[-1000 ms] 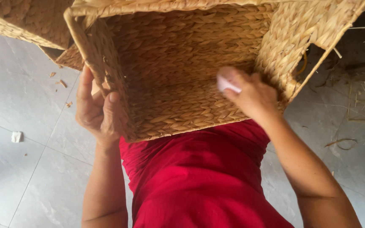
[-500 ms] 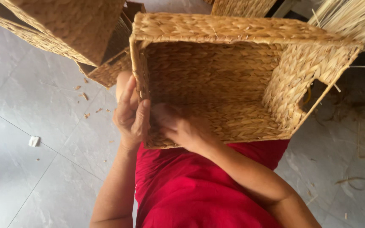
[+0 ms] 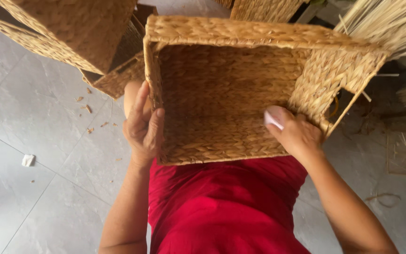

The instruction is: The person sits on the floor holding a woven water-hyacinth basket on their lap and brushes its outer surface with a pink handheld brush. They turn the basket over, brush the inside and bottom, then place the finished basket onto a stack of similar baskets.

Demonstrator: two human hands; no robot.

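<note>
A rectangular woven straw basket (image 3: 203, 33) rests on my lap, its open side facing me. My left hand (image 3: 143, 127) grips the basket's left wall, thumb inside and fingers outside. My right hand (image 3: 297, 134) reaches into the basket at its right inner corner, closed on a small white-pink object (image 3: 273, 117) pressed against the weave near the handle cut-out (image 3: 339, 106). I wear a red garment (image 3: 222, 207).
Other woven baskets (image 3: 71, 28) are stacked at the upper left. A bundle of pale straw stalks (image 3: 386, 21) lies at the upper right. The grey tiled floor (image 3: 34, 211) carries straw scraps and a small white bit (image 3: 27, 160).
My right hand slid from the basket's left inner side to the right inner corner with the small white object. The left hand kept its grip on the left wall.
</note>
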